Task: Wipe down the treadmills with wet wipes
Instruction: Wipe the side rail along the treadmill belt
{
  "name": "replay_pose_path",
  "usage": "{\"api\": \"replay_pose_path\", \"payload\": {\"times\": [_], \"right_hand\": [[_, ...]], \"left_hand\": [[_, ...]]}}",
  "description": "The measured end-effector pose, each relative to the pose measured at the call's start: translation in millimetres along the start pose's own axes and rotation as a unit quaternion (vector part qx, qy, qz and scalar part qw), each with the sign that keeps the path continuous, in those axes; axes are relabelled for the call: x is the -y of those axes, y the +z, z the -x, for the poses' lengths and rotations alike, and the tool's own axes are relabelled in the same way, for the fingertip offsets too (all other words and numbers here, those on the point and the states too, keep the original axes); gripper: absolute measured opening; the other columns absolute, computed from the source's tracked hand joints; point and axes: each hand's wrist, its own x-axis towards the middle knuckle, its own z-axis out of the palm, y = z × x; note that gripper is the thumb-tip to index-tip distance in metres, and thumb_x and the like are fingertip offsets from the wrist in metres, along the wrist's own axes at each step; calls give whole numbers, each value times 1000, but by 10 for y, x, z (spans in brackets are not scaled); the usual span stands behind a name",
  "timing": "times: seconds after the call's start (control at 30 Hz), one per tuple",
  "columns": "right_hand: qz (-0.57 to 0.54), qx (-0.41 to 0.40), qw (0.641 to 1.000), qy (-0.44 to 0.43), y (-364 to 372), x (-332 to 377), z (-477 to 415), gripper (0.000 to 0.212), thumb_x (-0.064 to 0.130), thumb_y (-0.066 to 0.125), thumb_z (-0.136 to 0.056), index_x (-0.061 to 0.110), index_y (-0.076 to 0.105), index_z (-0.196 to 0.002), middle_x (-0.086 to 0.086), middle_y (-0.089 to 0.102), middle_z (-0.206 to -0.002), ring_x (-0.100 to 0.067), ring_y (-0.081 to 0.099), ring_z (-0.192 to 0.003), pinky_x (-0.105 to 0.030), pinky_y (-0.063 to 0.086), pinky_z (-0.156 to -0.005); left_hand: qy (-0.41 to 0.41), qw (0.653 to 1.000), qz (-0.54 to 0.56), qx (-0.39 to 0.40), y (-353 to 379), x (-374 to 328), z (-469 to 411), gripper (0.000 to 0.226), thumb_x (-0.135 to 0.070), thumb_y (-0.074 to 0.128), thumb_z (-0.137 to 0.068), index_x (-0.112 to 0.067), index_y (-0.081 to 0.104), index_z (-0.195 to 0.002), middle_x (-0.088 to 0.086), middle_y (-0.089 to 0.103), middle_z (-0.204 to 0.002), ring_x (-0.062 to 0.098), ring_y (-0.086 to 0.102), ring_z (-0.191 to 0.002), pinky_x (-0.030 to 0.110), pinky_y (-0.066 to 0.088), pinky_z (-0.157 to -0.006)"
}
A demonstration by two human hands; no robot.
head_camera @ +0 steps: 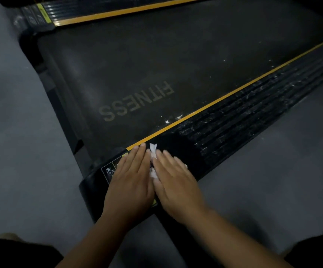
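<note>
Left hand [131,180]: flat, palm down, fingers straight and close together, gripping nothing; pressed on the near end of the side rail, partly over the warning sticker.
Right hand [174,182]: flat as well, fingers straight and slightly spread, pressing down just beside the left hand.
Wet wipe [153,151]: white, crumpled, on the near end of the rail; showing in the gap between the two hands and past the fingertips, with the rest hidden beneath the palms.
Side rail [243,113]: black, ribbed, streaked with whitish marks toward its far end, darker and cleaner close to the hands.
Yellow stripe [224,97]: along the rail's inner edge, next to the belt.
Belt [137,55]: dark, dusty, lettered FITNESS, with white specks [167,121] near the stripe.
Warning sticker [109,172]: at the rail's near corner, half covered.
Far rail [98,10]: across the belt, also yellow-edged.
Floor [11,132]: grey, on both sides of the treadmill.
</note>
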Motion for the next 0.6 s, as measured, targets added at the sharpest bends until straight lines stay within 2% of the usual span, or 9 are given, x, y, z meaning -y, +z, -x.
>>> {"api": "replay_pose_path", "payload": {"times": [0.07,0.17,0.23,0.33,0.4,0.5,0.6], "right_hand": [[15,-5,1000,14,-73,-200,4,65,41,32,-96,9,41,-152,-9,38,-159,-23,32,-149,-39,21,-122],[15,-20,997,72,-156,-332,-455,73,46,15,-94,11,26,-158,-8,21,-166,-23,14,-154,-37,8,-124],[24,0,999,35,-110,-139,-537,74,44,12,-94,11,21,-159,-7,18,-167,-22,9,-155,-35,2,-124],[17,19,999,-21,-45,-65,-220,67,40,25,-97,10,33,-156,-8,30,-163,-21,21,-153,-34,8,-125],[23,-6,1000,9,-78,-214,-164,67,42,28,-96,9,38,-154,-8,34,-162,-23,28,-151,-34,10,-124],[8,-14,996,89,-161,-325,-472,79,54,10,-93,12,21,-159,-7,16,-168,-21,9,-155,-35,2,-124],[32,-15,997,69,-146,-212,-540,75,51,12,-97,8,19,-159,-8,8,-169,-23,-2,-156,-36,-4,-124]], "left_hand": [[-1,1000,-8,-2,-8,-12,-5,58,-33,31,-100,-6,42,-151,11,34,-160,23,26,-151,47,27,-121],[-4,1000,-9,-5,3,-21,-14,58,-33,32,-100,-6,42,-151,11,35,-160,23,26,-151,47,26,-122],[-4,1000,2,-3,15,-6,-4,58,-32,32,-101,-7,40,-152,10,33,-161,22,25,-152,48,27,-122],[2,1000,16,-5,25,21,-7,58,-32,31,-101,-8,39,-153,9,33,-162,22,25,-152,50,29,-121],[8,1000,0,-11,18,9,-6,58,-32,31,-100,-5,43,-150,12,36,-159,25,29,-150,50,30,-120],[5,1000,-9,-18,15,-2,-12,58,-32,32,-100,-4,45,-148,13,39,-158,25,32,-149,48,29,-120],[2,1000,-8,-19,14,1,-13,58,-32,32,-99,-4,46,-148,13,39,-157,26,32,-149,49,31,-119]]}}
